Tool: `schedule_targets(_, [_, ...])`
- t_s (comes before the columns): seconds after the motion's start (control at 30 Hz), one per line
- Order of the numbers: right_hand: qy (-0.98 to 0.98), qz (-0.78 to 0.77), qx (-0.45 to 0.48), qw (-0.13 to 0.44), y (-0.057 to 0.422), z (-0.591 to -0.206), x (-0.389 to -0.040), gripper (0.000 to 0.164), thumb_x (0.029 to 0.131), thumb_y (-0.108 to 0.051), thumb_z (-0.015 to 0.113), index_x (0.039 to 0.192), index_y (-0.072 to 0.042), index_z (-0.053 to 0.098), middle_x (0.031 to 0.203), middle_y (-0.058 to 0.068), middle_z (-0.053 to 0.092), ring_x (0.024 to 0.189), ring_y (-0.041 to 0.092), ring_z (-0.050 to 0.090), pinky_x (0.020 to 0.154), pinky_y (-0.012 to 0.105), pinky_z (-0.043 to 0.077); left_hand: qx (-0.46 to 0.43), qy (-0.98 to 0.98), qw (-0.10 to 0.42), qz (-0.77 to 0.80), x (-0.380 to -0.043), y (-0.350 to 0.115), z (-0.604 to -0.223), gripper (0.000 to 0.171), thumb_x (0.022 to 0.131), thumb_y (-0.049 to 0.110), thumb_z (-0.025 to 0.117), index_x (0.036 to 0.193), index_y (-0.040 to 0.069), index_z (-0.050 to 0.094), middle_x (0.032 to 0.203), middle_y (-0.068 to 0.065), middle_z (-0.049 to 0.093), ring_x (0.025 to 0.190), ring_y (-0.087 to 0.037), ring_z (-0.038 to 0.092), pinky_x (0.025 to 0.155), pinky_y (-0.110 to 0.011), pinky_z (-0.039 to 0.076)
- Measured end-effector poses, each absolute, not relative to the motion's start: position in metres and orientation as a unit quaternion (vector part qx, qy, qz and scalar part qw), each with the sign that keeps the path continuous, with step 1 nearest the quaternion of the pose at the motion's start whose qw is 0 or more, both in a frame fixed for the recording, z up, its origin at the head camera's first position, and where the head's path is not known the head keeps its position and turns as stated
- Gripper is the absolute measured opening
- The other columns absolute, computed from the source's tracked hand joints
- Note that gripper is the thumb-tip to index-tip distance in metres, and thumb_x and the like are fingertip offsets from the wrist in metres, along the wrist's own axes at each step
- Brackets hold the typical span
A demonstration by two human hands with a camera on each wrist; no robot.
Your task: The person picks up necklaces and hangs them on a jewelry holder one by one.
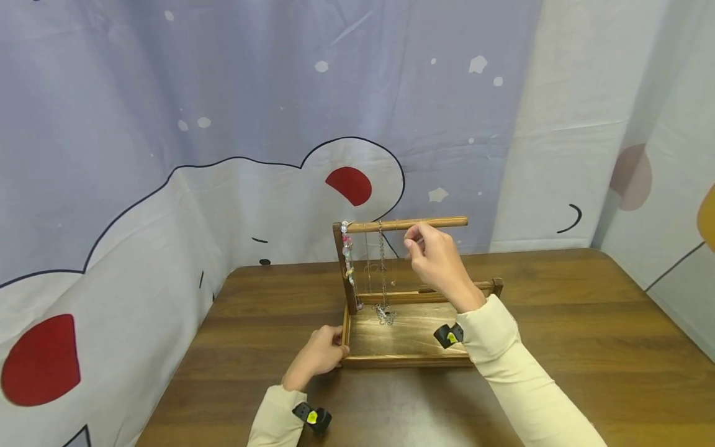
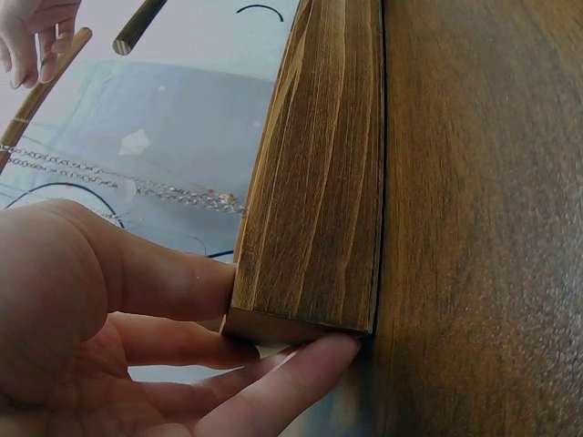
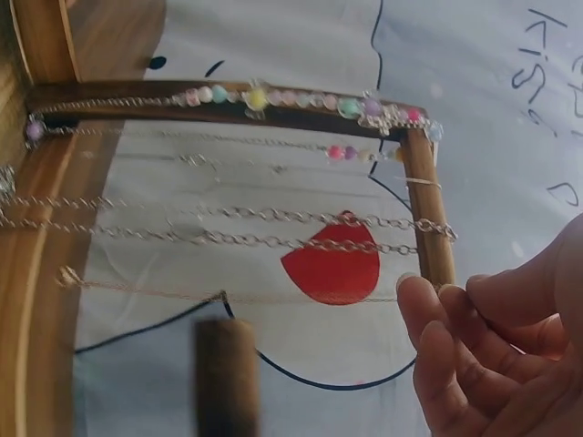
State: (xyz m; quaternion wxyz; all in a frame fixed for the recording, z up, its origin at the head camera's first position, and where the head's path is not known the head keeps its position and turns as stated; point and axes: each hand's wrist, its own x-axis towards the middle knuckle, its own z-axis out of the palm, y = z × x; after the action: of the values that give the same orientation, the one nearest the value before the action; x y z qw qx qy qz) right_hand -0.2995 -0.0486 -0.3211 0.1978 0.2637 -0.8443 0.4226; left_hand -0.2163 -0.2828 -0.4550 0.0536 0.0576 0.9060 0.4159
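Note:
A wooden jewelry stand (image 1: 408, 360) has a shallow tray, an upright post at its left and a horizontal rod (image 1: 447, 221). On the rod hang a pastel beaded necklace (image 3: 301, 97), a silver link chain (image 1: 382, 254) and a fine gold-toned chain (image 3: 155, 289). The silver chain's lower end is bunched in the tray. My left hand (image 1: 319, 352) grips the tray's left front corner, thumb and fingers around the wood. Beside the rod is my right hand (image 1: 441, 257), loosely bent, its fingertips close to the gold-toned chain's top; nothing shows between them.
The stand rests on a brown wooden table (image 1: 251, 310). A patterned curtain (image 1: 251, 93) hangs behind the table. A short post (image 1: 497, 287) rises at the stand's right back. Black wrist cameras (image 1: 449, 336) sit below both cuffs.

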Motion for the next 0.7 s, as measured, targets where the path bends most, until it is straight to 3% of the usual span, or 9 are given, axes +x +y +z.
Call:
schedule_targets(0.4, [-0.816, 0.456, 0.313, 0.167, -0.060, -0.357, -0.271, 0.005, 0.087, -0.002, 0.054, 0.087, -0.004, 0.058, 0.075, 0.001, 0.057, 0.064, 0.010, 0.056, 0.056, 0.023, 0.049, 0.053, 0.906, 0.057, 0.415, -0.217, -0.284, -0.457, 0.045, 0.081, 0.000, 0.056, 0.124, -0.014, 0.048, 0.082, -0.011, 0.058, 0.061, -0.015, 0.058, 0.050, -0.023, 0.051])
schedule_targets(0.6, [-0.825, 0.431, 0.345, 0.121, -0.067, -0.380, -0.261, 0.004, 0.087, -0.005, 0.056, 0.087, -0.003, 0.059, 0.078, -0.001, 0.058, 0.069, 0.012, 0.057, 0.061, 0.021, 0.049, 0.050, 0.906, 0.058, 0.416, -0.218, -0.284, -0.457, 0.048, 0.081, 0.000, 0.057, 0.125, -0.014, 0.046, 0.082, -0.011, 0.057, 0.061, -0.017, 0.059, 0.050, -0.023, 0.051])
schedule_targets(0.7, [-0.839, 0.418, 0.337, 0.088, -0.068, -0.393, -0.260, 0.002, 0.085, -0.005, 0.059, 0.085, -0.007, 0.059, 0.080, 0.001, 0.059, 0.070, 0.011, 0.057, 0.063, 0.021, 0.049, 0.048, 0.906, 0.062, 0.416, -0.219, -0.284, -0.458, 0.048, 0.081, 0.000, 0.057, 0.126, -0.015, 0.045, 0.082, -0.011, 0.057, 0.062, -0.016, 0.058, 0.051, -0.023, 0.052])
